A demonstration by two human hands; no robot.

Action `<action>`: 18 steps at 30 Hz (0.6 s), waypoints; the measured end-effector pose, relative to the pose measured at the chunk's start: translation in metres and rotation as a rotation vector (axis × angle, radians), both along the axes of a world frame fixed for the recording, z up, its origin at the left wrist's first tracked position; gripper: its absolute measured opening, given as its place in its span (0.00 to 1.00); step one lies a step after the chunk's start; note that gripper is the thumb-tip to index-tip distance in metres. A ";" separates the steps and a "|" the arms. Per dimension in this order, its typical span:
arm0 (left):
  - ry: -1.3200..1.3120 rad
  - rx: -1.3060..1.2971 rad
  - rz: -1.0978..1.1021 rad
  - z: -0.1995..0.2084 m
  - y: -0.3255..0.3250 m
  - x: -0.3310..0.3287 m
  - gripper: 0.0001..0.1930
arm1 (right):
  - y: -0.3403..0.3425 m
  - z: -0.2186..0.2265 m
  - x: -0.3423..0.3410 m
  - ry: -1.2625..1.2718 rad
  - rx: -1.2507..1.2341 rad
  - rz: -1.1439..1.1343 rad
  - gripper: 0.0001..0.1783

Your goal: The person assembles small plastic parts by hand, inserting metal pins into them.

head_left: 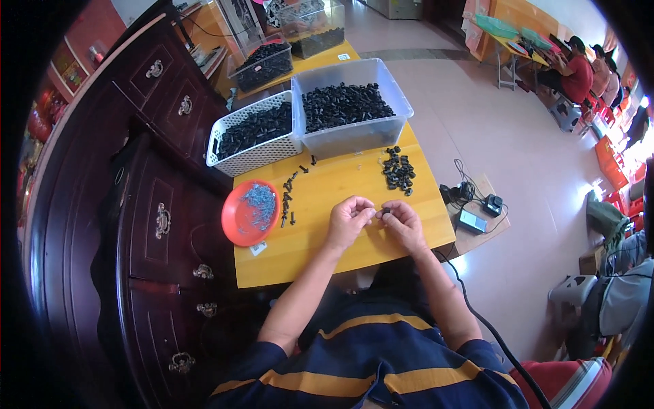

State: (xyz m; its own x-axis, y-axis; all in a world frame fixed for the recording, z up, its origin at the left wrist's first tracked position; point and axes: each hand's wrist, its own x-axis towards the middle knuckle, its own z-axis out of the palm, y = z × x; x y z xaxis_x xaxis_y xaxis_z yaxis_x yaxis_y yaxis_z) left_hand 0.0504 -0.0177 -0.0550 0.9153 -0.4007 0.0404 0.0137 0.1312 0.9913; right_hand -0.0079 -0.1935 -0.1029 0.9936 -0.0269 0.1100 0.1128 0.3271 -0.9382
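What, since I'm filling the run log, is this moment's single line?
right hand: pinches black piece | left hand: fingertips close by, grip unclear | on table: red plate left, black pile beyond right hand

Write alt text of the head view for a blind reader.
A person's left hand and right hand are close together over a yellow table, the right pinching a black part. A red dish of thin blue-gray pieces lies left, loose black parts right; a white basket and clear bin of black pieces stand behind.
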 end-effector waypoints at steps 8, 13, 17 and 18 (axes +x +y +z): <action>0.049 0.005 0.022 0.015 0.013 -0.011 0.03 | 0.004 0.002 -0.003 0.061 0.091 -0.154 0.08; 0.072 -0.007 0.009 0.015 0.002 -0.012 0.04 | 0.002 -0.003 -0.003 0.012 0.180 -0.172 0.08; 0.046 0.020 0.018 0.013 -0.006 -0.012 0.04 | 0.006 0.016 -0.013 0.050 0.263 -0.125 0.08; 0.019 0.027 0.018 0.014 -0.007 -0.013 0.04 | 0.007 0.020 -0.015 0.053 0.267 -0.127 0.08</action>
State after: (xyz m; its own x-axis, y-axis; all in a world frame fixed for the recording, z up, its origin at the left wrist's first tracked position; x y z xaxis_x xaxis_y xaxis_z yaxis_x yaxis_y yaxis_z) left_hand 0.0376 -0.0249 -0.0414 0.9229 -0.3849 0.0125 0.0305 0.1053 0.9940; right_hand -0.0224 -0.1866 -0.0832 0.9846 -0.1719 0.0301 0.1212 0.5493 -0.8268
